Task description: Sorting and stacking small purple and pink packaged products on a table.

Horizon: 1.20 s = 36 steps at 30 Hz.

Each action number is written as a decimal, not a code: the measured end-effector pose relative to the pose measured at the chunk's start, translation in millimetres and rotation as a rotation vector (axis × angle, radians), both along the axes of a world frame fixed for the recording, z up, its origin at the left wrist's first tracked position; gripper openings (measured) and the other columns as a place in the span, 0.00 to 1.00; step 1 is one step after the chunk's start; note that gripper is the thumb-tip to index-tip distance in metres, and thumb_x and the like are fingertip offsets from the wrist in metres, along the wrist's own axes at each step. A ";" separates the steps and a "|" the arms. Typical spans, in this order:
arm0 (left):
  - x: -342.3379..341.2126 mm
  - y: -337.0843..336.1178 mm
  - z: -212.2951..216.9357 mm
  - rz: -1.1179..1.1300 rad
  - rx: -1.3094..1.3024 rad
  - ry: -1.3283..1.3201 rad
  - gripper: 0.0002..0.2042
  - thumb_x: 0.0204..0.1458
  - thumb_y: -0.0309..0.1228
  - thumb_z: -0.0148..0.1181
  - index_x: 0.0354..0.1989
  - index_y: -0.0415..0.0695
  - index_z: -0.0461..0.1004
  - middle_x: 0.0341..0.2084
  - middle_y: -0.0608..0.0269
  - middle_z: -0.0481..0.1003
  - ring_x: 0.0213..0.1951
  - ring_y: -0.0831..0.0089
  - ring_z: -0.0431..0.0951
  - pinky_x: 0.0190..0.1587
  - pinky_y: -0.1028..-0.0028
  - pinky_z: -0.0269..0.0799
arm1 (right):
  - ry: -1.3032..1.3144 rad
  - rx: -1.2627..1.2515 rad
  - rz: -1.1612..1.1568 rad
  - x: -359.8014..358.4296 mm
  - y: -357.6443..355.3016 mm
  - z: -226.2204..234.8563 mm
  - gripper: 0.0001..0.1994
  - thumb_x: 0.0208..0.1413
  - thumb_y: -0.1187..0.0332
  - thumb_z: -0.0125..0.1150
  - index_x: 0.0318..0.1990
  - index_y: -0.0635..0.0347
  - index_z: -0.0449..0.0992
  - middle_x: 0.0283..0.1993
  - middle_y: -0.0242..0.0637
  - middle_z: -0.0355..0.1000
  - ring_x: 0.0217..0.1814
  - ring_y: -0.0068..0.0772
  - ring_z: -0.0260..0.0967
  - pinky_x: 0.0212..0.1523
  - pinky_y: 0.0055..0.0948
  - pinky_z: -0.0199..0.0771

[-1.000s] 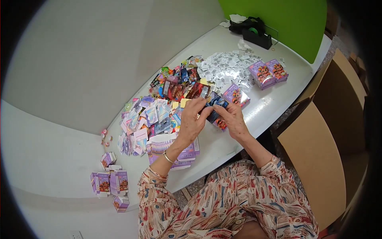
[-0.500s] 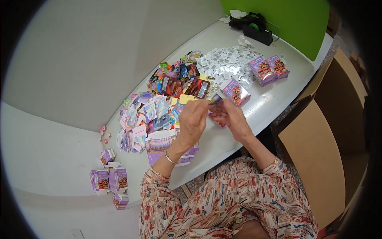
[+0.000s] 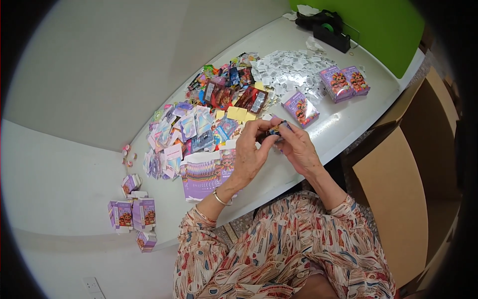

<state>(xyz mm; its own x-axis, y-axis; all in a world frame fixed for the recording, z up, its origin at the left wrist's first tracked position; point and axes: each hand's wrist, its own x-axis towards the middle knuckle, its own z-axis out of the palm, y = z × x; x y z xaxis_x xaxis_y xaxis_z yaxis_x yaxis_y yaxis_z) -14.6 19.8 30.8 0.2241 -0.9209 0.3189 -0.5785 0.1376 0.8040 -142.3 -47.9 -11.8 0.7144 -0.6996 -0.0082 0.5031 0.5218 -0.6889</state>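
Note:
Both my hands meet over the near edge of the table, fingers closed on a small dark packet [image 3: 275, 130] with colourful print. My left hand [image 3: 252, 152] pinches it from the left, and my right hand [image 3: 300, 150] grips its right end. Fingers cover most of the packet. Just beyond my right hand lies a purple printed box [image 3: 300, 109]. Left of my left hand, a row of flat purple cartons [image 3: 201, 177] overlaps on the table. Yellow paper slips [image 3: 239, 114] and two brown-red packets [image 3: 251, 99] lie beyond the left hand.
Heaps of small packets [image 3: 230, 76], cards [image 3: 188, 126] and white label slips [image 3: 284, 70] cover the white table. Two closed purple boxes [image 3: 343, 83] stand right of the slips. A black tape dispenser [image 3: 331, 37] sits far back. Opened boxes [image 3: 144, 214] lie left; a large cardboard box [image 3: 393, 184] stands right.
My hands have come closer together around the packet, with the left fingers now curled over it. The whole view has shifted slightly.

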 end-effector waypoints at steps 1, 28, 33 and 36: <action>-2.4 1.2 -1.7 0.021 -0.015 0.097 0.14 0.53 0.22 0.59 0.48 0.37 0.70 0.40 0.61 0.76 0.36 0.73 0.76 0.40 0.74 0.72 | 0.003 0.002 -0.013 0.7 -0.6 -3.9 0.18 0.66 0.59 0.49 0.54 0.63 0.70 0.50 0.32 0.70 0.54 0.22 0.66 0.57 0.29 0.65; 214.0 -27.2 3.2 0.529 0.075 0.421 0.07 0.50 0.31 0.65 0.37 0.44 0.80 0.29 0.74 0.76 0.30 0.85 0.70 0.33 0.81 0.62 | 0.995 -1.449 -0.479 -15.9 7.3 -42.9 0.36 0.45 0.59 0.70 0.57 0.74 0.61 0.56 0.55 0.62 0.56 0.56 0.60 0.56 0.45 0.63; 235.9 -46.9 12.8 0.478 -0.038 0.427 0.09 0.48 0.32 0.66 0.36 0.42 0.79 0.27 0.73 0.75 0.28 0.84 0.68 0.32 0.82 0.60 | 1.067 -1.406 -0.368 -3.4 1.4 -49.0 0.38 0.43 0.59 0.69 0.58 0.73 0.58 0.57 0.53 0.60 0.54 0.54 0.59 0.55 0.43 0.61; 228.1 -78.9 12.0 0.429 0.099 0.282 0.09 0.48 0.31 0.66 0.34 0.39 0.80 0.25 0.73 0.73 0.26 0.84 0.65 0.31 0.82 0.58 | 1.065 -1.440 -0.437 -2.3 1.0 -56.7 0.37 0.44 0.62 0.68 0.58 0.72 0.57 0.58 0.53 0.59 0.54 0.54 0.59 0.55 0.43 0.60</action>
